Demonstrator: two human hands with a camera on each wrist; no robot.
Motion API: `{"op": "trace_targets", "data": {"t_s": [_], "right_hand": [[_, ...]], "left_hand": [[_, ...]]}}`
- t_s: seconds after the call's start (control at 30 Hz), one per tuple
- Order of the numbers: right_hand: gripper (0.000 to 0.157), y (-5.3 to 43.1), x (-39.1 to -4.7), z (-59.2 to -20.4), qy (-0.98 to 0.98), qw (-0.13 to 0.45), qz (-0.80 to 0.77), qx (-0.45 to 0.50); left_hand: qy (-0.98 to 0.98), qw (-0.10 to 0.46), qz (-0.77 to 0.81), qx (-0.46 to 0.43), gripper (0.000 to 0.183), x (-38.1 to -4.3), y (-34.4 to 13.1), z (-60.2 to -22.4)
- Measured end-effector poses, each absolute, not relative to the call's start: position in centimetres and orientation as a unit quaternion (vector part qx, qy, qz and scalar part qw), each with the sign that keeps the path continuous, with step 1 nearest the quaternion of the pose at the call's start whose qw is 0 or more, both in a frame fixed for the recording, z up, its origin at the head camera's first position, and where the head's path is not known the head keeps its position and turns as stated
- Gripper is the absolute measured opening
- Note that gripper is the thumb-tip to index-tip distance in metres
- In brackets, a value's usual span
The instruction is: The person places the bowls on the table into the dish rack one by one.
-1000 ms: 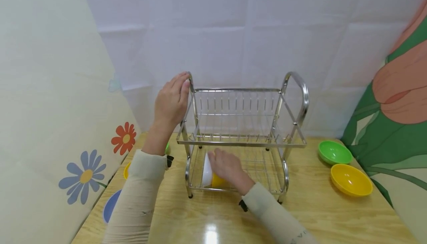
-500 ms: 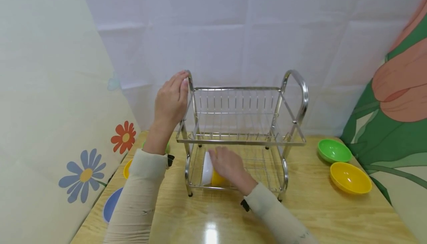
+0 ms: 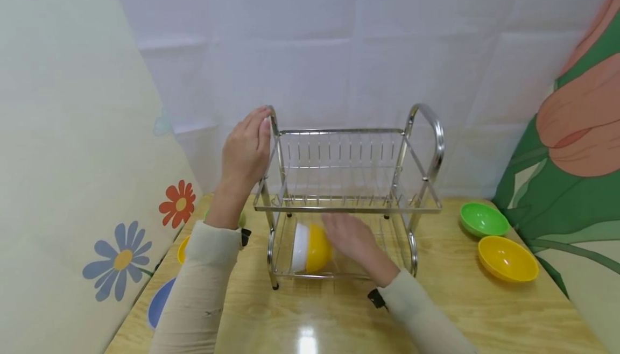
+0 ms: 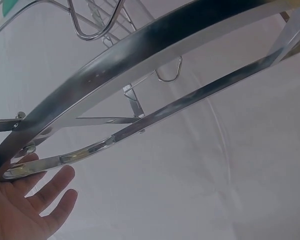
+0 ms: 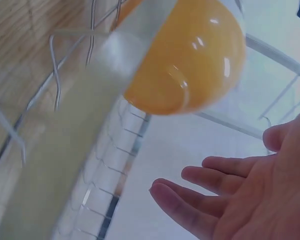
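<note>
My left hand (image 3: 245,147) holds the top of the left handle of a two-tier chrome dish rack (image 3: 347,210). In the left wrist view, the fingers (image 4: 54,187) spread past the metal bar, and the thumb is hidden. On the lower tier, toward the left, a white bowl (image 3: 300,247) and a yellow bowl (image 3: 318,248) stand on edge side by side. Just right of the yellow bowl is my right hand (image 3: 352,235), its fingers extended and holding nothing. The right wrist view shows a gap between these fingers and the yellow bowl (image 5: 195,60).
A green bowl (image 3: 483,219) and a yellow bowl (image 3: 508,259) sit on the wooden table (image 3: 465,311) at the right. A purple-blue bowl (image 3: 159,301) and another yellow one lie partly behind the left arm. White cloth (image 3: 310,74) hangs behind the rack.
My right hand has let go of the yellow bowl and drawn away to the right, uncovering both bowls on the lower tier. The left hand stays on the rack's handle.
</note>
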State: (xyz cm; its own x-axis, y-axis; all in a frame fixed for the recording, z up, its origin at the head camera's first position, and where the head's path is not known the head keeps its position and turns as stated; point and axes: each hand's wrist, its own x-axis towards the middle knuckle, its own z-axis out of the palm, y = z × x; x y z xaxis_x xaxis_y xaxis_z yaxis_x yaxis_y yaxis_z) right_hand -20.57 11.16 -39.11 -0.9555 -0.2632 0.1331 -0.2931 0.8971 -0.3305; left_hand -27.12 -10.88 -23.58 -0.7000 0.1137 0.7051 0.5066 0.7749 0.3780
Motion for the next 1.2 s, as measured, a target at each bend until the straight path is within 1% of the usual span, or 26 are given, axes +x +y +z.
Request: {"op": "trace_targets", "data": {"t_s": [0.07, 0.1, 0.2, 0.4, 0.47, 0.57, 0.83, 1.0, 1.2], "right_hand": [[0.048, 11.6, -20.1, -38.8, -0.97, 0.026, 0.22, 0.098], [0.051, 11.8, -19.8, -38.7, -0.971, 0.022, 0.223, 0.088], [0.06, 12.3, -18.8, -38.3, -0.965, 0.036, 0.253, 0.06], [0.063, 14.0, -16.7, -37.6, -0.959, 0.079, 0.255, 0.098], [0.06, 14.7, -16.0, -37.5, -0.956, 0.088, 0.258, 0.109], [0.053, 16.0, -14.8, -37.4, -0.953, 0.118, 0.255, 0.117], [0.034, 19.8, -11.7, -37.0, -0.937, 0.243, 0.233, 0.099], [0.031, 21.7, -10.7, -37.0, -0.931, 0.275, 0.225, 0.086], [0.027, 24.2, -10.3, -37.6, -0.92, 0.32, 0.217, 0.062]], "left_hand": [[-0.877, 0.344, -0.284, -0.177, 0.05, -27.1, -10.9, -23.7], [-0.877, 0.344, -0.284, -0.178, 0.05, -27.1, -10.9, -23.8], [-0.877, 0.345, -0.284, -0.178, 0.05, -27.0, -10.9, -23.9], [-0.878, 0.341, -0.285, -0.177, 0.051, -27.1, -10.6, -23.7], [-0.879, 0.34, -0.286, -0.177, 0.051, -27.1, -10.5, -23.7], [-0.879, 0.339, -0.285, -0.174, 0.05, -27.1, -10.4, -23.7], [-0.879, 0.334, -0.288, -0.178, 0.05, -27.0, -9.9, -23.6], [-0.881, 0.331, -0.289, -0.176, 0.05, -26.8, -9.9, -23.7], [-0.88, 0.33, -0.293, -0.177, 0.05, -26.7, -10.1, -23.6]]}}
